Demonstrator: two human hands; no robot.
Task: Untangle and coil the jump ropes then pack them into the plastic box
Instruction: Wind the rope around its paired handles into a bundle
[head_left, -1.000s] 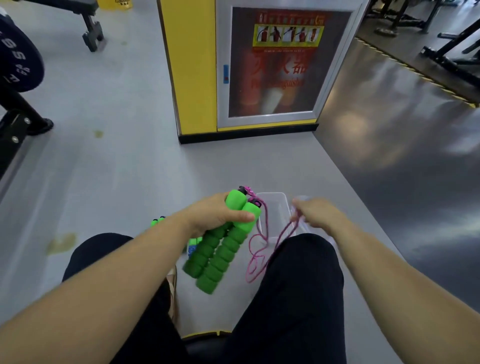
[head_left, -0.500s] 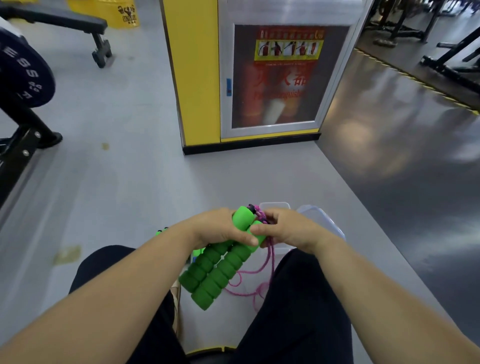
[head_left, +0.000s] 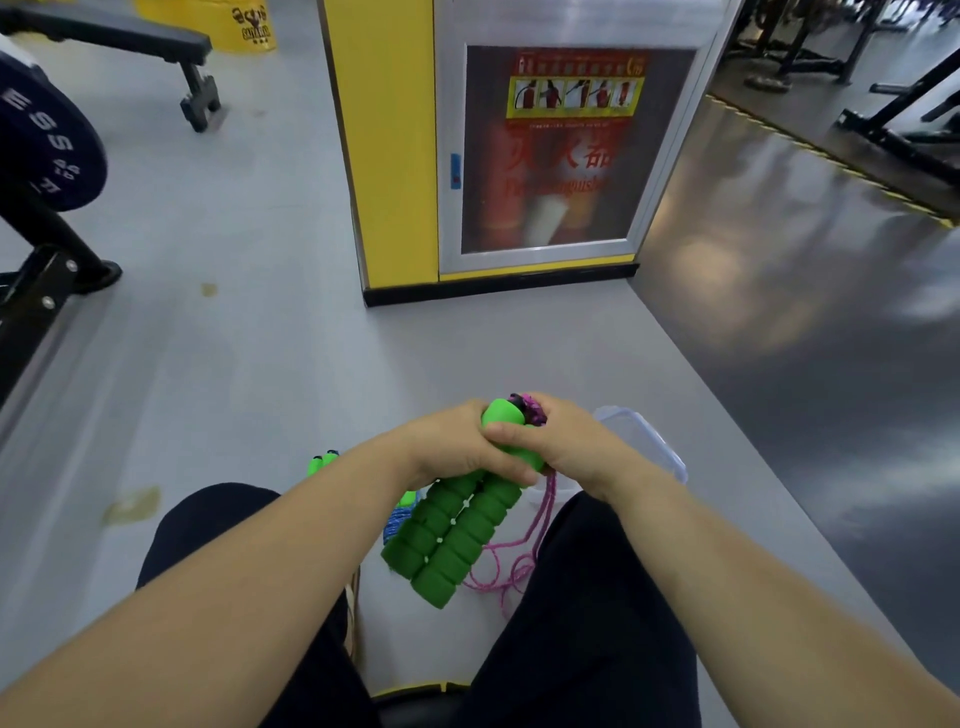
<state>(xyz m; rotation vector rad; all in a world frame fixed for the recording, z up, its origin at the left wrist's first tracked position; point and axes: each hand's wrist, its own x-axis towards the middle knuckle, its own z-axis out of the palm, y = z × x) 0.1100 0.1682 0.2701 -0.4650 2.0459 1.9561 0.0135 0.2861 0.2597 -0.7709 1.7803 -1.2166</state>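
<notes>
Two ribbed green foam handles (head_left: 457, 525) lie side by side, slanting down from my left hand (head_left: 452, 447), which grips their tops. The pink cord (head_left: 519, 569) dangles below my right hand (head_left: 563, 441), which now clasps the handle ends (a second ago it pulled cord over the plastic box (head_left: 652, 441), just beyond it).

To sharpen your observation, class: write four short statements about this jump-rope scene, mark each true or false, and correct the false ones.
1. The left hand and the right hand both grip the green foam handles. True.
2. The pink rope is packed inside the plastic box. False: it hangs loose below the handles.
3. The plastic box lies on the floor beyond the right hand. True.
4. The pillar beside the fire extinguisher cabinet is blue. False: it is yellow.
</notes>
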